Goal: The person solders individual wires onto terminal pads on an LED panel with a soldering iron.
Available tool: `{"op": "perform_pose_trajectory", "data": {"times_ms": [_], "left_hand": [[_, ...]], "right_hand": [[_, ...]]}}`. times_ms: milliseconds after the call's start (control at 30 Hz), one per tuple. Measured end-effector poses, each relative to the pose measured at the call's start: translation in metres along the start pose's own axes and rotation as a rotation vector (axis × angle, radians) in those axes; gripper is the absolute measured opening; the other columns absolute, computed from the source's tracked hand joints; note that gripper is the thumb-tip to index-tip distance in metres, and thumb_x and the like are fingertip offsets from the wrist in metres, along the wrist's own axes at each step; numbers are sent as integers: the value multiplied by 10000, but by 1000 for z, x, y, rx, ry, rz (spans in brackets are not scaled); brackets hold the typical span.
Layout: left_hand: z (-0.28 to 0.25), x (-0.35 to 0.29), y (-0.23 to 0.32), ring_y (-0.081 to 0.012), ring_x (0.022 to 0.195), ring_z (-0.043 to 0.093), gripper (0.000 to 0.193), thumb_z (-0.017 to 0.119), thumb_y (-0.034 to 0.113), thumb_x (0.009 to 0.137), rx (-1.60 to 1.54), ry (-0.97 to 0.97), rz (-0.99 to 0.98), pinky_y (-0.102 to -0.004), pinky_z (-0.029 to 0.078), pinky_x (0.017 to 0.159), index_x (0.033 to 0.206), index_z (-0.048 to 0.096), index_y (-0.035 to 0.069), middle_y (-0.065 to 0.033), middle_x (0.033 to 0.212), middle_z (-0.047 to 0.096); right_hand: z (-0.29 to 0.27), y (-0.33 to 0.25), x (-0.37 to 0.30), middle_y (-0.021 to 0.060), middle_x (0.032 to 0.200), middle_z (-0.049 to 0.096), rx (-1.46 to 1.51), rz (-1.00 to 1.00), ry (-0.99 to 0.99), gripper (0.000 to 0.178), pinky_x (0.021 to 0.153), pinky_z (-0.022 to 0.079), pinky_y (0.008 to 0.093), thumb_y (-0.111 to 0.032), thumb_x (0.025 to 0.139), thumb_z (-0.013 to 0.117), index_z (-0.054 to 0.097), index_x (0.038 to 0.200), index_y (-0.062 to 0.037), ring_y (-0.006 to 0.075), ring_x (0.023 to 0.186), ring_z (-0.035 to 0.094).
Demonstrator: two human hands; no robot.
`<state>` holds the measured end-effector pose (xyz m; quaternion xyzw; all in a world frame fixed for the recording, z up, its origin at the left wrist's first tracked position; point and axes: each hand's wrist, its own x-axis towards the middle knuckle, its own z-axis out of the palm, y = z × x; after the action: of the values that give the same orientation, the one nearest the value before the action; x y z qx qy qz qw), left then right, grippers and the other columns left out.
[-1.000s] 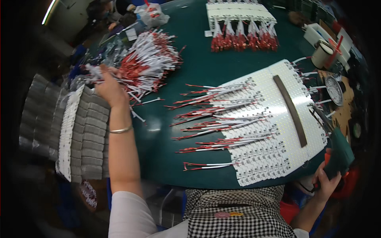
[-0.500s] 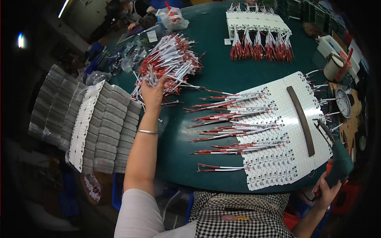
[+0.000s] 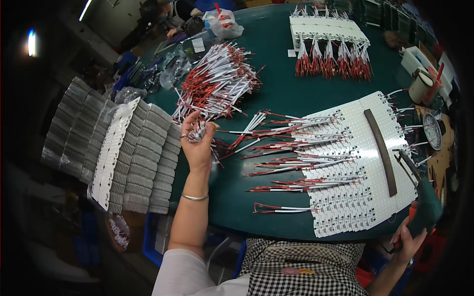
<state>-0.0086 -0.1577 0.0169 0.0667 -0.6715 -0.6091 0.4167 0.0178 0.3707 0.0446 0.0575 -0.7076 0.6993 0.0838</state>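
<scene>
My left hand (image 3: 198, 148) is closed around a small bunch of red and white wires (image 3: 196, 132), just on the near side of a big heap of the same wires (image 3: 217, 81). My right hand (image 3: 410, 242), at the lower right, grips a dark green soldering gun (image 3: 425, 207) whose thin metal tip points up and left. Between the hands lie overlapping white LED circuit boards (image 3: 340, 197), with red and white wire pairs sticking out on their left. A dark brown bar (image 3: 380, 153) rests across the boards. Some loose wires (image 3: 249, 129) lie between the heap and the boards.
Stacked boards (image 3: 118, 158) stand at the left. Another wired board stack (image 3: 328, 29) sits at the far right. A round metal dish (image 3: 431, 131) and a mug (image 3: 420, 85) are along the right edge. A person (image 3: 173, 17) works at the far left, near plastic bags (image 3: 223, 24).
My left hand has drawn back from the heap toward me, holding a bunch of wires. Some loose wires now lie beside the boards. My right hand keeps its grip on the soldering gun.
</scene>
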Motion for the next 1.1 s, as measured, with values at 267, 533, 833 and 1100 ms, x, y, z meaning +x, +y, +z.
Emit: {"op": "perform_pose_trajectory", "data": {"times_ms": [267,533,833,1100], "left_hand": [[-3,5,-3,-105,643,539,187,625,105,933,-67,-11,-87,-261,482,649,1066,582,-18,-43,781,610],[62,-17,72,-80,587,543,66,668,-16,855,160,-223,-47,-230,413,502,916,645,-7,-34,772,659],[115,-119,94,-229,587,600,364,683,68,618,433,-1004,389,-300,469,503,981,694,39,-76,740,630],[122,-139,65,-207,567,563,444,624,12,598,589,-1067,440,-307,428,468,1038,680,24,-65,715,579]], "right_hand": [[0,-4,-8,67,639,516,10,2,0,668,359,381,198,-128,790,642,339,1320,144,83,392,442],[13,-19,-18,59,569,494,62,110,0,706,367,396,216,-157,739,683,359,1288,144,111,392,461],[-40,9,-91,183,1175,614,-36,20,-302,755,496,471,241,-11,619,779,449,1287,111,172,554,583],[-21,-21,-106,133,1154,632,15,638,-13,703,645,505,262,-93,588,836,563,1219,53,199,926,623]]}}
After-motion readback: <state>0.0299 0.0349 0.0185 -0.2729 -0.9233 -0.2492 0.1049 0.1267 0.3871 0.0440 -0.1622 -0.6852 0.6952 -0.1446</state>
